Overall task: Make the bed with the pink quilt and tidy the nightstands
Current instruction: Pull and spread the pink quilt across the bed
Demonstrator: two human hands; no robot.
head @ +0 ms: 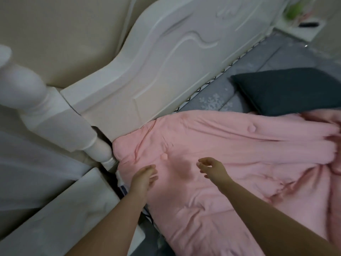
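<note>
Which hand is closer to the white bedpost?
The left hand. It hovers over the pink quilt near its corner, just beside the foot of the white bedpost. The right hand is farther out over the quilt, toward the dark pillow.

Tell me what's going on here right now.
A person is making the bed. Both hands, left hand and right hand, hover open above the rumpled pink quilt, gripping nothing. Its corner reaches the white carved headboard; a dark grey pillow lies on the grey patterned sheet.
</note>
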